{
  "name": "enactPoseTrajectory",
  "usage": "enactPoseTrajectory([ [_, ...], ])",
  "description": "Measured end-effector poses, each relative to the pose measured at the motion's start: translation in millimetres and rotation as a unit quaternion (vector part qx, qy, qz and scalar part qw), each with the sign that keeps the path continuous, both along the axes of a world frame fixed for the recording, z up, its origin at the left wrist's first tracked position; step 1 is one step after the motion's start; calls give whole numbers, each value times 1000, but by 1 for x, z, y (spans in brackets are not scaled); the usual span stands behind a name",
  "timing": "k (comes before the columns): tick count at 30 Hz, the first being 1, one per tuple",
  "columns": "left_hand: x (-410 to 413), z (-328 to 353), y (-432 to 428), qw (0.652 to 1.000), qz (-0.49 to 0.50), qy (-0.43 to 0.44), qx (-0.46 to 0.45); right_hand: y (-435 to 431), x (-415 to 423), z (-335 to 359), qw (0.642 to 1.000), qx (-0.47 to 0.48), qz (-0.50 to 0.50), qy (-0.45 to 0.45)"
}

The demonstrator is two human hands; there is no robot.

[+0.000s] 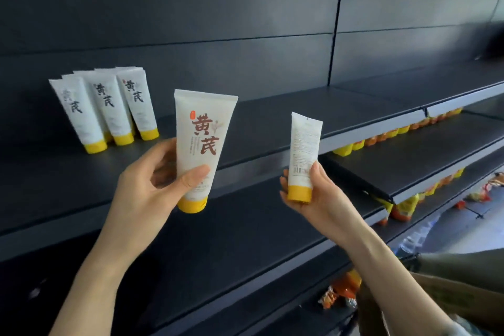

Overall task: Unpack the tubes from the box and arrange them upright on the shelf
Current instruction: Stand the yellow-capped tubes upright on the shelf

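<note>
Tubes are partly shelved, I judge. Nearest, the left hand (152, 172) curls round a front-facing tube (203, 131) near its yellow cap; the right hand (308, 194) grips a second tube (304, 142), back label showing. Both are held cap-down in the air, short of the shelf (272, 117). Farther back, near its left rear, a cluster of tubes (107, 106) stands upright. The box's contents aren't visible, so I cannot tell how many remain.

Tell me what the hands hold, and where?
Each holds one white tube, cap down. The left hand grips the left tube low on its body, just above the yellow cap. The right hand grips the right tube around its cap end.
</note>
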State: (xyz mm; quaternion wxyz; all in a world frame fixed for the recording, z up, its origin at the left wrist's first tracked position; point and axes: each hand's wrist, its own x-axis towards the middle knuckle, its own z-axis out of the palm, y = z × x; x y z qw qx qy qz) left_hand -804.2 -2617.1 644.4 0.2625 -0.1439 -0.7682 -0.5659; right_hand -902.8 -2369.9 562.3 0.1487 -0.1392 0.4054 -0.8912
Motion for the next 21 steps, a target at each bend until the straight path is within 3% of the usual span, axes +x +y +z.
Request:
enactPoseTrajectory([
  [4, 4, 7, -10, 998, 58, 6, 21, -14, -20, 22, 997, 8, 78, -12],
  [9, 13, 15, -23, 993, 111, 12, 34, -42, -34, 42, 982, 76, 155, 80],
  [21, 37, 34, -95, 983, 181, 32, 9, -137, -43, 89, 931, 258, 135, 222],
])
